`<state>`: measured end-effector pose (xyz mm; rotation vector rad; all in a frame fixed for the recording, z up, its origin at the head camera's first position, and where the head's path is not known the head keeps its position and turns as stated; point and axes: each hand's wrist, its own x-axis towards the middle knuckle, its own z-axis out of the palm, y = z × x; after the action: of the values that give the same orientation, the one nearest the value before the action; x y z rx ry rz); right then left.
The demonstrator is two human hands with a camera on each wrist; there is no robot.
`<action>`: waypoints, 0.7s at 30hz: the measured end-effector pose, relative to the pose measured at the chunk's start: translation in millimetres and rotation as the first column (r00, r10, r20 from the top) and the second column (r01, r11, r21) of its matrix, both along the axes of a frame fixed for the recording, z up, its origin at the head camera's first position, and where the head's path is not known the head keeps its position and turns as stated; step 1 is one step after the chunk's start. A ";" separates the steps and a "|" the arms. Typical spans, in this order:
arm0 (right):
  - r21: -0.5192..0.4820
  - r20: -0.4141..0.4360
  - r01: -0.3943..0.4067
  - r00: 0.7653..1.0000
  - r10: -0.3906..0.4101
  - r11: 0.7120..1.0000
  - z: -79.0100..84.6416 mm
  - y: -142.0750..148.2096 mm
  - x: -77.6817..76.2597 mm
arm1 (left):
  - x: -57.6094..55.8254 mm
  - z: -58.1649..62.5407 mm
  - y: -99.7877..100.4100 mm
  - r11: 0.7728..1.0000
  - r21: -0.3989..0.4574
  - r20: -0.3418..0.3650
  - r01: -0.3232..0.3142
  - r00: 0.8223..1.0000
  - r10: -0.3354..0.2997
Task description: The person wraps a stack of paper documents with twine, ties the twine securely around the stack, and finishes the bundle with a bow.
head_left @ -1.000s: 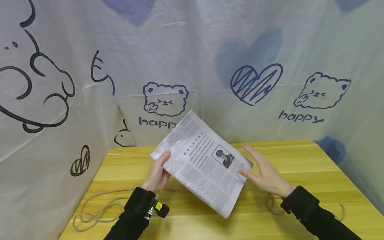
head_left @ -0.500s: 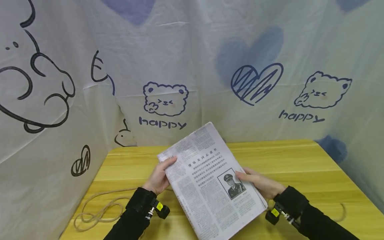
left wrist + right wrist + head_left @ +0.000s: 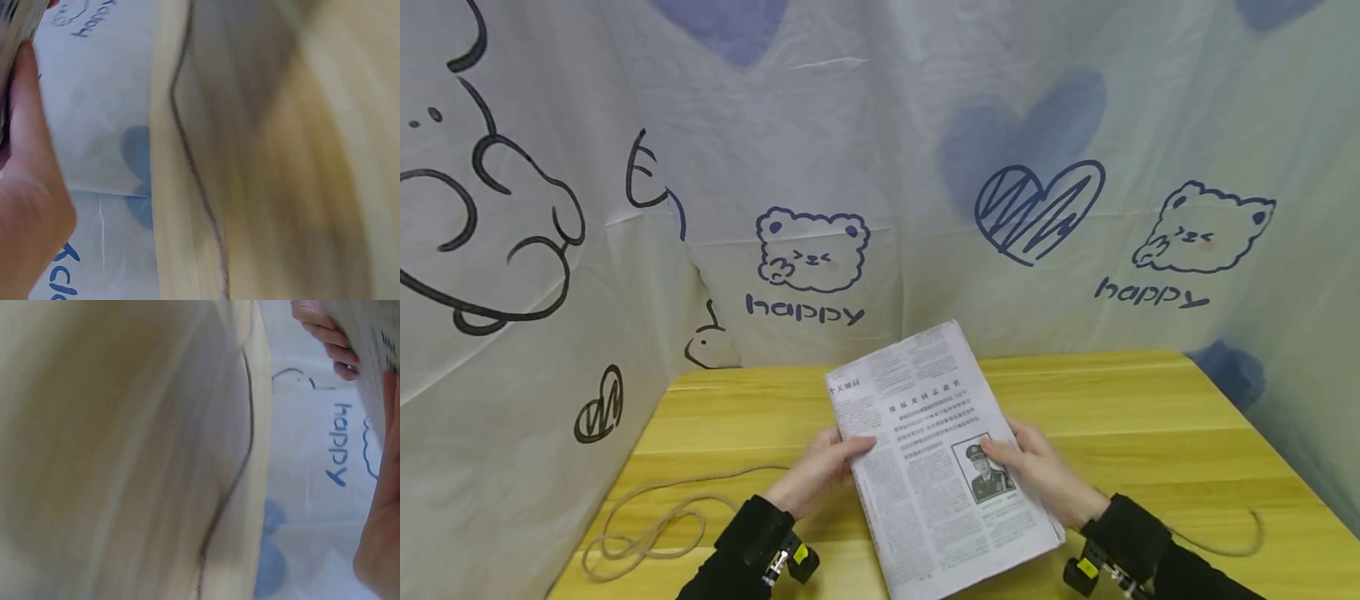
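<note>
A folded stack of newspaper (image 3: 925,517), with a small portrait photo on its top page, is held tilted above the table in the head view. My left hand (image 3: 823,471) grips its left edge, thumb on the printed face and fingers behind. At the right edge my right hand (image 3: 1048,475) pinches the stack the same way, thumb tip beside the photo. In the left wrist view the left hand (image 3: 31,187) shows at the left border. The right wrist view has the right hand (image 3: 381,519) at its right border and the newspaper's (image 3: 369,356) underside above it.
A thin twine (image 3: 651,529) lies looped on the left of the yellow wooden table (image 3: 1112,400). Its run behind the newspaper is hidden; a twine end (image 3: 1232,550) shows at the right. A white printed cloth (image 3: 910,167) hangs around the back and sides.
The right hand, apart from the newspaper's front a second ago, took hold of its right edge. The newspaper turned more upright and came lower; the left hand slid down its left edge.
</note>
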<state>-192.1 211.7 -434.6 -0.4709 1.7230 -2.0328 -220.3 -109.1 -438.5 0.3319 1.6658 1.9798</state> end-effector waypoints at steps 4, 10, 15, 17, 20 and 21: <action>0.065 -0.008 0.114 0.993 -0.114 0.991 -7.2 -7.0 5.4 | 7.9 -5.1 -6.1 0.990 -0.113 -0.034 0.087 0.995 -0.091; 0.209 -0.057 0.140 0.990 -0.131 0.968 -14.2 -16.4 -0.8 | 9.8 -7.2 -7.8 0.960 -0.269 -0.162 -0.079 0.986 0.035; 0.353 -0.114 0.173 0.983 -0.142 0.919 -16.0 -23.3 -11.9 | 7.4 -11.2 -6.2 0.853 -0.440 -0.327 -0.281 0.935 0.139; 0.397 -0.153 0.200 0.977 -0.150 0.896 -17.2 -25.9 -16.7 | 5.8 -13.2 -5.5 0.801 -0.496 -0.372 -0.335 0.916 0.153; 0.467 -0.238 0.261 0.957 -0.165 0.845 -20.2 -28.9 -23.1 | 2.8 -17.2 -5.2 0.746 -0.557 -0.392 -0.365 0.907 0.151; 0.494 -0.264 0.279 0.950 -0.164 0.824 -21.6 -29.5 -25.0 | 1.4 -19.3 -5.3 0.732 -0.575 -0.396 -0.367 0.907 0.144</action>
<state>-217.1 182.2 -456.2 -0.3165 2.4620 -1.5773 -218.8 -114.4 -457.7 0.1726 2.6110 1.4316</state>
